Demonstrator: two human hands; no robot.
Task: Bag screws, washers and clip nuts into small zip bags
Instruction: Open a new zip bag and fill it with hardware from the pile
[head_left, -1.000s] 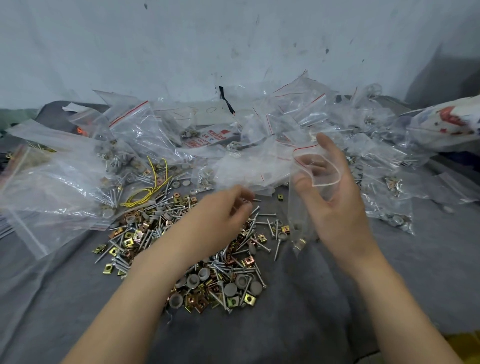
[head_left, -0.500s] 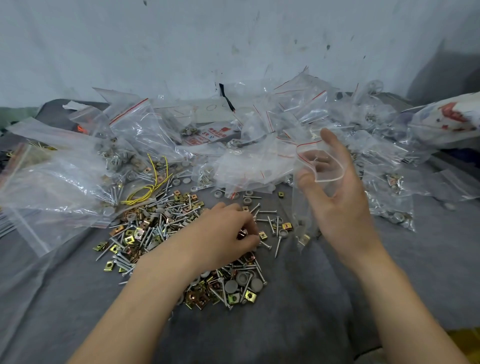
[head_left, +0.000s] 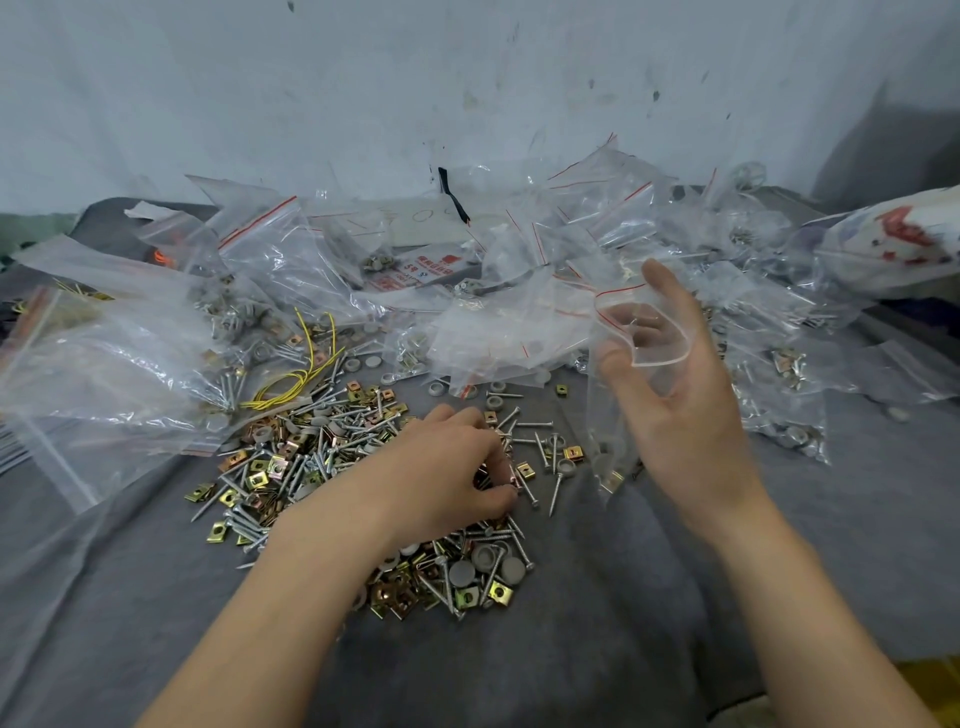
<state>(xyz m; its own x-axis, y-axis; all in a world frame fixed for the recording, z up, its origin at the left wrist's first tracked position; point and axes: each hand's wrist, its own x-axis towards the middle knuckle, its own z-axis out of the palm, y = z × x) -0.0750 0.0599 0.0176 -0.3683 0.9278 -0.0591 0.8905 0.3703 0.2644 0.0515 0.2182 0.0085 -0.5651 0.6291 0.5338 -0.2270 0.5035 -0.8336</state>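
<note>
I see left hand (head_left: 452, 467) fingers curled into the pile (head_left: 311, 457) of screws, washers and clip nuts; can't tell if they hold one. Right hand (head_left: 680, 415) fingers pinch the zip bag (head_left: 610, 415) mouth open, up-right of them. I'd keep it gaping, pinch firmly, drop straight in.

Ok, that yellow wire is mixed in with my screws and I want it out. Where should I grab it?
Probably at the thin loops at its far end, pinched from above: the yellow wire seems to arch up there, clear of the pile, while its bunched lower strands lie among the screws with a big bag crowding the left side.
</note>
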